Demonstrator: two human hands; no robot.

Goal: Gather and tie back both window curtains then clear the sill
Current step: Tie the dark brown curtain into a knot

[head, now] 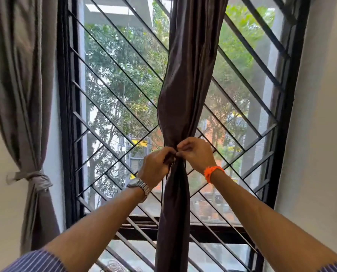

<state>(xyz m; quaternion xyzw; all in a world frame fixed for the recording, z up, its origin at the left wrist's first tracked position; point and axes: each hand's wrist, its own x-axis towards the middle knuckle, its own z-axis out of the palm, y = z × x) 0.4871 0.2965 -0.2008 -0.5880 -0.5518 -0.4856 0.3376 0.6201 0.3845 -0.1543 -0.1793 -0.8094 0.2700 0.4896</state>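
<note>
Grip, both hands: our left hand (156, 165) and right hand (196, 152) are curled, and their fingertips pinch the waist of the dark curtain (185, 85), meeting in front of the cloth. We cannot tell whether a tie band lies between the fingers.

Item one, dark curtain: gathered into one rope-like column with its long axis upright. It runs from the top edge of the window (65, 114) down past the bottom rail, just right of the window's middle. It is narrowest where we hold it, fuller above, slimmer below, with a slight twist.

Item two, grey curtain (20, 75): hangs at the window's left edge against the wall, long axis upright. It is cinched low down by a knotted grey tie (34, 178).

Item three, window: black frame with diagonal bars behind the dark curtain, and trees beyond the glass.

Worn: a metal watch (141, 186) on our left wrist and an orange thread band (212, 172) on our right. A striped sleeve (36, 262) shows at the lower left corner.
</note>
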